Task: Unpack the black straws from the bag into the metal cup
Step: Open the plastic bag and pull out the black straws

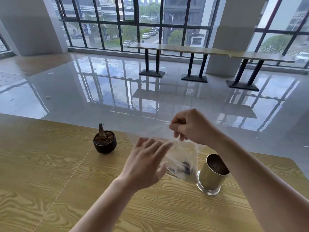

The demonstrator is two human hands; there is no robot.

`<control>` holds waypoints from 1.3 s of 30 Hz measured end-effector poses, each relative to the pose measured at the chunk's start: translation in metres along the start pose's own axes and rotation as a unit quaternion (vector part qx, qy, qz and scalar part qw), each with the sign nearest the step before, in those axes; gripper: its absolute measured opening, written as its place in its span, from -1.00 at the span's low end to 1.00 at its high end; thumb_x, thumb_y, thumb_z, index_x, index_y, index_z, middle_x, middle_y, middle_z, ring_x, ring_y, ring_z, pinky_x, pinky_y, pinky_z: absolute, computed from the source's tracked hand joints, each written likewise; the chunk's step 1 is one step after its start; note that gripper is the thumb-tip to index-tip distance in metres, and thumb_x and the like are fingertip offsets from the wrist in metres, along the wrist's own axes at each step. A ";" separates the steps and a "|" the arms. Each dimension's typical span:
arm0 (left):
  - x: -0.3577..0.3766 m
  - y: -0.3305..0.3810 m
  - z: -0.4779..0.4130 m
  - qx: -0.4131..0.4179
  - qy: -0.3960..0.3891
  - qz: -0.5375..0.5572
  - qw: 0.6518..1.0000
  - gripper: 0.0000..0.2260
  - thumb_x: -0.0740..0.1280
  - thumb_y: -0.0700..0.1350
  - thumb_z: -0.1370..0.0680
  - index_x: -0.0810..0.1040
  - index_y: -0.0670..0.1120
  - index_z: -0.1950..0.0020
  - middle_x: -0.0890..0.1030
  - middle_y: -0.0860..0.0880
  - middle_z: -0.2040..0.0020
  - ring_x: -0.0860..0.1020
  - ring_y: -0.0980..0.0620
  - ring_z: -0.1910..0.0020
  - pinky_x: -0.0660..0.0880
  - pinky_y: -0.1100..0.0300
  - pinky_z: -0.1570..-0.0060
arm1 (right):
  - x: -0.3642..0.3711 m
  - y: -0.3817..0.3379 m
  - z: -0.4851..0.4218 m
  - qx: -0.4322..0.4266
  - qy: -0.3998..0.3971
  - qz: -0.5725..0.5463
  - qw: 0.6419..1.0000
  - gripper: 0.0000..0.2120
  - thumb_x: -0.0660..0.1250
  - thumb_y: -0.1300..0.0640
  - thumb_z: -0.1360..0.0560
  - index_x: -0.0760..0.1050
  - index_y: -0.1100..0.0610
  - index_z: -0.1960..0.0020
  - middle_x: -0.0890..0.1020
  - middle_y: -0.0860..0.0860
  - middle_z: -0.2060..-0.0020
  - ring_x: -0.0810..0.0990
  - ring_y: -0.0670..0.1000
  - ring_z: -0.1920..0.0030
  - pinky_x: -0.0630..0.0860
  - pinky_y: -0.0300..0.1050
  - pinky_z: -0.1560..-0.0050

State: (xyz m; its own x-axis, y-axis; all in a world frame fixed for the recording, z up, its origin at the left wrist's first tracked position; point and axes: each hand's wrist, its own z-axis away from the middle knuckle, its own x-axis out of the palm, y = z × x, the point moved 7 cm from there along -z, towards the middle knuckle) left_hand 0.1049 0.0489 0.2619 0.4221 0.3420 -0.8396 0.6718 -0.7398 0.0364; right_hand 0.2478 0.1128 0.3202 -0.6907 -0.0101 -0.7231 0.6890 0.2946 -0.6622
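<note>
black straws (pixel 184 167) show as a dark clump at the bottom of the clear plastic bag (pixel 184 153). they're blurred, can't count them. the bag hangs in the air above the wooden table (pixel 50 164). its lower end drops just left of the metal cup (pixel 211 173); can't tell if it touches the cup.

your right hand (pixel 192 126) is up high, above and behind the cup, fingers curled, pinching the bag's top edge between thumb and forefinger. that forearm comes in from the lower right and passes just right of the cup.

your left hand (pixel 145 161) is lower, at the bag's left side, back of the hand to the camera. fingers are straight and spread, gripping nothing. motion blur there, so can't tell whether the fingertips touch the film.

cup stands upright on a clear glass base (pixel 208 190), mouth up, dark inside. it's toward the table's right end, with the far edge running behind it.

potted plant (pixel 105 141) in a dark round pot sits left of the bag, well apart from both hands and close to the far edge.

a wide run of tabletop lies between you and the cup, and more left of your left forearm. past the far edge is glossy floor (pixel 117 97), then bar tables (pixel 200 50) by the windows.
</note>
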 end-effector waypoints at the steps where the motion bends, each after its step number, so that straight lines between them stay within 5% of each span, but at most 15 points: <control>1: 0.007 0.002 -0.002 -0.002 -0.033 -0.010 0.999 -0.63 0.40 0.05 -0.49 0.56 -0.02 -0.26 0.64 0.07 0.03 0.55 0.02 0.03 0.40 0.02 -0.14 | -0.002 0.000 0.001 0.003 0.001 0.010 1.000 -0.85 0.44 0.15 -0.52 0.61 0.05 0.23 0.70 -0.06 0.42 0.67 -0.01 0.46 0.61 -0.07 0.33; 3: 0.011 0.009 0.000 0.022 -0.037 -0.017 0.999 -0.93 0.43 -0.04 -0.48 0.62 0.02 0.07 0.59 0.10 0.24 0.52 0.02 0.17 0.40 0.02 -0.07 | -0.009 0.002 0.003 0.007 0.017 0.053 0.998 -0.84 0.44 0.15 -0.51 0.61 0.03 0.25 0.69 -0.06 0.44 0.66 -0.05 0.46 0.64 -0.05 0.28; 5: 0.009 0.011 0.008 0.033 -0.026 -0.017 0.999 -0.89 0.43 -0.12 -0.47 0.56 0.01 0.24 0.54 0.10 0.32 0.48 0.01 0.22 0.38 0.03 -0.01 | -0.023 0.006 0.007 0.010 0.061 0.134 0.989 -0.87 0.44 0.13 -0.51 0.63 0.01 0.22 0.69 -0.07 0.41 0.67 -0.05 0.38 0.63 -0.06 0.21; 11: -0.007 0.004 0.018 0.022 0.006 0.014 1.000 -0.89 0.46 -0.09 -0.48 0.59 -0.02 0.02 0.62 0.09 0.22 0.53 0.02 0.19 0.43 0.06 0.11 | -0.049 0.032 0.022 0.078 0.124 0.247 0.958 -0.90 0.40 0.13 -0.51 0.70 0.07 0.11 0.73 0.03 0.23 0.67 0.15 0.15 0.63 0.02 0.08; 14: -0.013 0.001 0.011 0.011 0.005 0.038 0.999 -0.90 0.48 -0.17 -0.46 0.60 -0.06 0.07 0.61 0.06 0.24 0.52 0.00 0.21 0.47 0.08 0.19 | -0.048 0.040 0.026 0.104 0.121 0.251 0.955 -0.92 0.41 0.07 -0.50 0.68 0.04 0.10 0.73 0.04 0.21 0.67 0.18 0.11 0.58 -0.04 0.10; 17: -0.013 0.000 0.005 0.012 -0.008 0.048 0.999 -0.90 0.47 -0.23 -0.46 0.58 -0.09 0.16 0.58 0.04 0.26 0.50 -0.01 0.23 0.48 0.08 0.21 | -0.045 0.045 0.030 0.103 0.115 0.276 0.949 -0.74 0.45 0.01 -0.49 0.62 0.03 -0.15 0.73 0.04 0.09 0.66 0.18 0.01 0.44 -0.09 0.12; 20: -0.010 0.002 0.002 0.026 -0.028 0.044 0.998 -0.90 0.47 -0.22 -0.46 0.57 -0.09 0.19 0.57 0.03 0.27 0.49 -0.02 0.22 0.49 0.07 0.19 | -0.038 0.024 0.037 0.013 0.143 0.316 0.938 -0.59 0.56 0.05 -0.42 0.58 0.10 -0.22 0.67 0.06 0.02 0.64 0.14 -0.02 0.50 -0.07 0.05; 22: -0.009 0.003 0.001 0.040 -0.033 0.041 0.998 -0.90 0.47 -0.21 -0.46 0.57 -0.08 0.19 0.57 0.04 0.27 0.48 -0.01 0.22 0.48 0.08 0.16 | -0.030 0.001 0.045 -0.099 0.151 0.298 0.937 -0.67 0.57 0.09 -0.41 0.63 0.12 -0.13 0.66 0.04 0.02 0.62 0.08 -0.01 0.61 0.02 0.02; 24: -0.010 0.004 -0.001 0.048 -0.031 0.036 0.998 -0.89 0.47 -0.21 -0.45 0.56 -0.07 0.19 0.56 0.05 0.27 0.48 0.00 0.22 0.47 0.09 0.15 | -0.015 -0.017 0.050 -0.164 0.071 0.194 0.965 -0.77 0.45 0.00 -0.51 0.68 0.12 -0.07 0.69 -0.01 0.06 0.64 0.00 0.05 0.62 0.01 0.05; 26: -0.013 -0.001 -0.002 0.032 -0.008 0.045 0.998 -0.87 0.48 -0.22 -0.44 0.55 -0.07 0.21 0.56 0.04 0.29 0.48 -0.01 0.24 0.47 0.09 0.17 | -0.001 -0.022 0.056 -0.181 -0.009 0.127 0.975 -0.59 0.27 -0.18 -0.57 0.69 0.12 -0.09 0.72 -0.03 0.07 0.67 -0.05 0.08 0.63 -0.04 0.07; 28: -0.020 -0.010 -0.003 -0.010 0.028 0.078 0.996 -0.86 0.49 -0.22 -0.43 0.56 -0.07 0.22 0.55 0.05 0.30 0.48 0.00 0.24 0.47 0.12 0.20 | -0.010 -0.028 0.066 -0.231 0.065 0.142 0.960 -0.54 0.29 -0.20 -0.54 0.68 0.16 -0.13 0.71 -0.02 -0.02 0.64 -0.05 -0.05 0.60 -0.09 -0.06; 30: -0.025 -0.021 -0.003 -0.058 0.057 0.103 0.991 -0.86 0.52 -0.22 -0.43 0.58 -0.07 0.22 0.57 0.08 0.30 0.48 0.04 0.25 0.48 0.14 0.22 | -0.037 -0.023 0.086 -0.261 0.258 0.125 0.922 -0.62 0.37 -0.12 -0.52 0.65 0.19 -0.09 0.64 -0.11 -0.04 0.58 -0.15 -0.11 0.49 -0.24 -0.17; 33: -0.031 -0.033 -0.003 -0.117 0.089 0.124 0.981 -0.85 0.55 -0.22 -0.40 0.60 -0.05 0.22 0.59 0.12 0.28 0.50 0.09 0.24 0.51 0.14 0.23 | -0.043 0.027 0.117 -0.134 0.398 -0.075 0.905 -0.73 0.34 -0.22 -0.54 0.58 -0.03 -0.01 0.62 -0.14 0.08 0.62 -0.14 0.00 0.56 -0.19 -0.04; 37: -0.037 -0.039 -0.010 -0.138 0.117 0.131 0.975 -0.86 0.55 -0.23 -0.40 0.62 -0.06 0.21 0.62 0.12 0.27 0.54 0.08 0.23 0.52 0.11 0.25 | 0.045 0.092 0.119 0.084 0.150 -0.145 0.974 -0.19 0.26 -0.56 -0.31 0.49 -0.03 -0.36 0.63 -0.10 -0.16 0.62 -0.16 -0.15 0.59 -0.13 -0.14; 39: -0.038 -0.042 -0.013 -0.140 0.120 0.124 0.975 -0.85 0.55 -0.23 -0.39 0.62 -0.05 0.20 0.62 0.13 0.26 0.54 0.11 0.22 0.51 0.17 0.23 | 0.074 0.105 0.115 0.106 0.078 -0.091 0.987 -0.31 0.36 -0.41 -0.38 0.54 0.01 -0.34 0.64 -0.17 -0.18 0.60 -0.19 -0.20 0.58 -0.06 -0.21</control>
State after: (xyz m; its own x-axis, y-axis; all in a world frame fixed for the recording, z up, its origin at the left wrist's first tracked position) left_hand 0.0686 0.0745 0.2997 0.7009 0.3233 -0.6358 0.6565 -0.6408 0.3979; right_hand 0.2943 0.0332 0.1752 -0.8213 0.1081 -0.5601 0.5694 0.0941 -0.8167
